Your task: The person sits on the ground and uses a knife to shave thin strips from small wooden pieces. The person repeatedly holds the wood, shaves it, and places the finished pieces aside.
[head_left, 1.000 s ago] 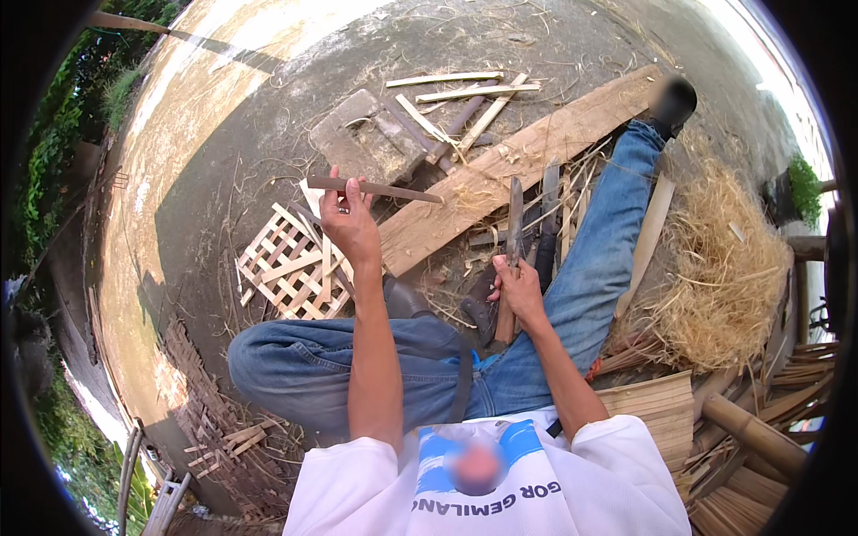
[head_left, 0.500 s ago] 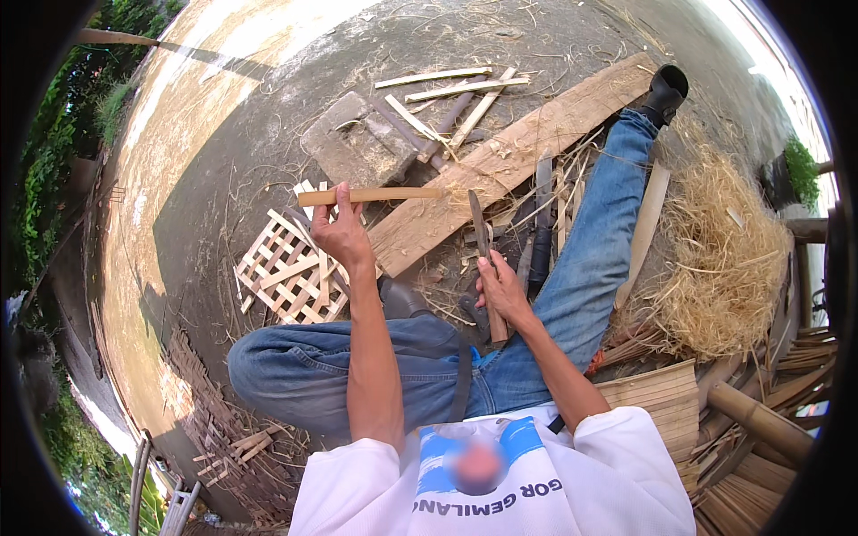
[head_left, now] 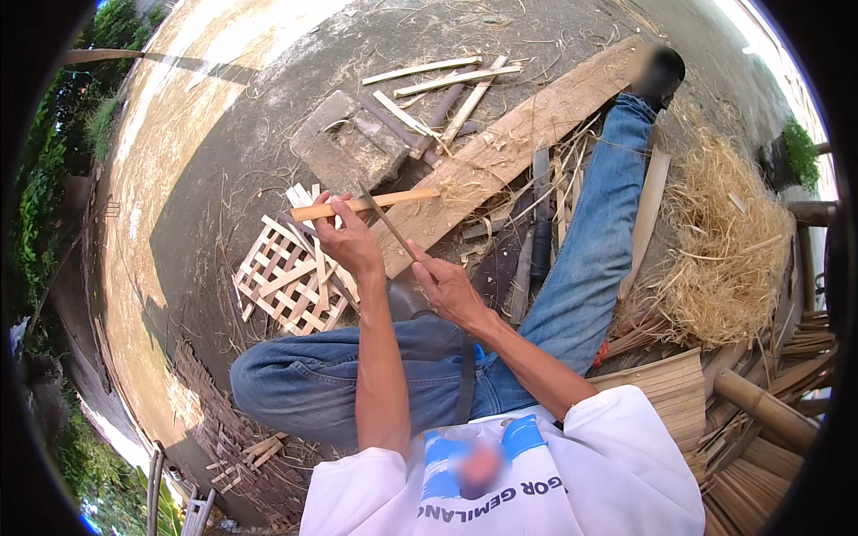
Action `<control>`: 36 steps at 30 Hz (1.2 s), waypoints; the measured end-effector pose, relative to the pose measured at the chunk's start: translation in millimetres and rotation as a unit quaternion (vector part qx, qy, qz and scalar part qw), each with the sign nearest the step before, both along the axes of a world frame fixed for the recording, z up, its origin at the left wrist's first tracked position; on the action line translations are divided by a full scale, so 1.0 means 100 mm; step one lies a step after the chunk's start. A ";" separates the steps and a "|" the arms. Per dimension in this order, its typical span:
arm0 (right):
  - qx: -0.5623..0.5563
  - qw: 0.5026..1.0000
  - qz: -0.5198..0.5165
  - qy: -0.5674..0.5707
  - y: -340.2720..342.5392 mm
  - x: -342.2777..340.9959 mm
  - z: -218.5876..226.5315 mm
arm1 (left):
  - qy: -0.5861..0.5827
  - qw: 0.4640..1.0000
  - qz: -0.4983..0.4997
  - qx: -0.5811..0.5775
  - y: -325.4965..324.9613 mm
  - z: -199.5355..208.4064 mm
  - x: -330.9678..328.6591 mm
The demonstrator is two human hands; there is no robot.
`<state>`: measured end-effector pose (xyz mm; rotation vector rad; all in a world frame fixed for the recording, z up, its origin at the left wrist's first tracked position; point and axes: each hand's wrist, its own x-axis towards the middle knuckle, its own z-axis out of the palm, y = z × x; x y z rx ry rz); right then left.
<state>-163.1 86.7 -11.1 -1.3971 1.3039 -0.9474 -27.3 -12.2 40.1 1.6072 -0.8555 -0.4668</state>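
My left hand (head_left: 347, 234) is closed on a flat, pale bamboo strip (head_left: 402, 197), gripping it near its left end. The strip's right end reaches over a long wooden plank (head_left: 527, 134). In my right hand (head_left: 447, 284) is a knife (head_left: 386, 221), its blade slanting up to the left. The blade tip meets or overlaps the strip just right of my left fingers; whether it cuts in I cannot tell. The knife's handle is mostly hidden in my grip. Close by my left hand lies a woven lattice of light slats (head_left: 290, 272).
A concrete block (head_left: 344, 147) and several loose strips (head_left: 438, 82) lie beyond the plank. A dark-handled blade (head_left: 542, 210) rests beside my outstretched right leg (head_left: 599, 214). Straw-like shavings (head_left: 719, 250) are heaped at the right, near bamboo poles (head_left: 760, 406).
My right hand has moved up and left, bringing the knife from beside my lap to the strip. My left hand still holds the strip, now slightly tilted.
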 end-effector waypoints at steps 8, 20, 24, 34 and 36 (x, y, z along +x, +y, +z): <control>-0.072 0.992 0.023 0.105 -0.01 -0.05 -0.23 | -0.018 1.000 -0.018 -0.001 -0.04 -0.03 0.02; 0.118 0.991 -0.018 0.064 -0.15 -0.40 -0.37 | 0.021 0.999 -0.040 -0.013 0.00 -0.10 0.12; 0.041 0.998 0.007 0.046 -0.12 -0.40 -0.38 | 0.065 0.997 -0.051 -0.011 -0.05 -0.11 0.11; 0.048 0.995 -0.042 0.081 -0.13 -0.37 -0.59 | 0.053 0.997 -0.052 -0.006 0.00 -0.06 0.07; -0.081 0.994 0.004 0.079 -0.07 -0.36 -0.59 | 0.043 0.997 -0.060 -0.005 -0.02 -0.03 0.08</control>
